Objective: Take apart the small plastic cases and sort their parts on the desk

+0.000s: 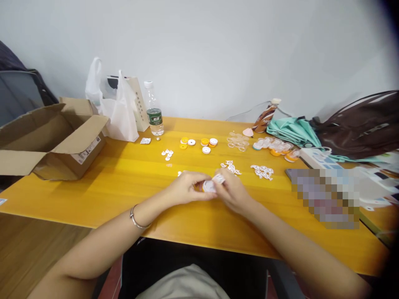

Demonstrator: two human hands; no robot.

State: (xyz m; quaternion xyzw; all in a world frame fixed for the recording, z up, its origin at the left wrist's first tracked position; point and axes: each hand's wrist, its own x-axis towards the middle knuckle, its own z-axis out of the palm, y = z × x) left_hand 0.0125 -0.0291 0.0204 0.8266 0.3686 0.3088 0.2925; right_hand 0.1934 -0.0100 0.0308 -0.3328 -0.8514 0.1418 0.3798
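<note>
Near the middle of the table, my left hand [186,189] is closed around a small round white-and-orange piece [208,186]. Against it, my right hand [233,192] pinches a small white plastic part [218,178] with a patterned face; its exact kind is too small to tell. The two hands meet, and the fingers partly hide both pieces. Just beyond the right hand lie white lattice-like cutouts [231,167]. Small white pieces [168,154] are scattered ahead of the left hand. Farther back sit yellow and white discs [205,141].
Clear rings [238,141] and capped clear-topped pieces [277,146] lie at the back right, near a brown bottle [264,118] and teal cloth [289,129]. More cutouts [262,172] lie right. A cardboard box [62,160], white bag [120,114] and water bottle [155,112] stand left.
</note>
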